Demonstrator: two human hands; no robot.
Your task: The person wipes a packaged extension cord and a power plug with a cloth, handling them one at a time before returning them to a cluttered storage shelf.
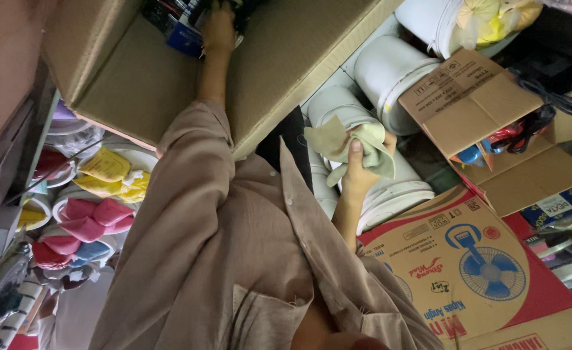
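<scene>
Top of the frame, a big open cardboard box [137, 84] fills the upper left, and the left hand [218, 29] is plunged into it among dark packaged goods [176, 26], though whether its fingers are closed on anything I cannot tell. Right of centre lie white plastic buckets [390, 78] on their sides, with a fan carton [467, 266] at lower right. Just above the nearest bucket, the right hand [357, 172] is clenched around a crumpled pale green cloth [354, 142], thumb pressed on top.
</scene>
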